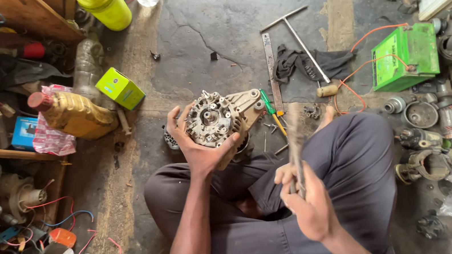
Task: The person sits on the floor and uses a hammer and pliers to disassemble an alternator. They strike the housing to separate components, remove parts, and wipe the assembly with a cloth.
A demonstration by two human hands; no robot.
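Note:
My left hand [197,146] grips a grey metal alternator [217,117] from below, its open finned back facing up, held above the concrete floor in front of my crossed legs. My right hand [309,200] is closed around the handle of a worn paintbrush [296,138], whose bristles point away from me and are blurred. The brush is to the right of the alternator and apart from it. My legs in dark trousers [348,159] fill the lower middle.
A T-handle wrench [300,35], a flat metal bar [270,69], a dark rag [314,60] and a green screwdriver [269,106] lie ahead. A green battery [407,57] with orange wires and several motor parts [437,141] are right. Bottles, a yellow-green box [120,88] and clutter are left.

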